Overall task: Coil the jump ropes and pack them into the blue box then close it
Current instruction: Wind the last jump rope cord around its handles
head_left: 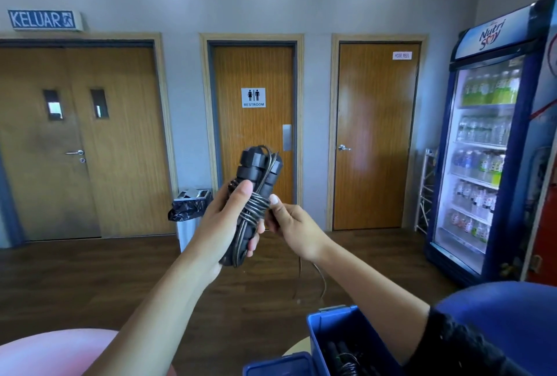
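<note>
- Left hand [229, 219] is clamped round the jump rope [259, 170], thumb lying on top of the bundle and fingers curled round from underneath.
- The two handles are chunky matte black plastic with ribbed, nut-shaped caps. They stick up well above the grip and poke out a bit below it.
- Thin glossy cable [254, 207] is wound in tight shiny turns round the middle of the handles, right by the thumb.
- Right hand [294, 228] sits just right of that grip, thumb and curled fingers pinching the cable beside the wraps.
- A loose loop of cable dangles under the right hand.
- Below and right of both hands is the blue box [319, 333], smooth hard plastic, standing open with its lid [277, 365] beside it and more black handles and wire inside.
- Behind the bundle there's a wood-grain restroom door [253, 74], with a glass-front drinks fridge [485, 158] off right.
</note>
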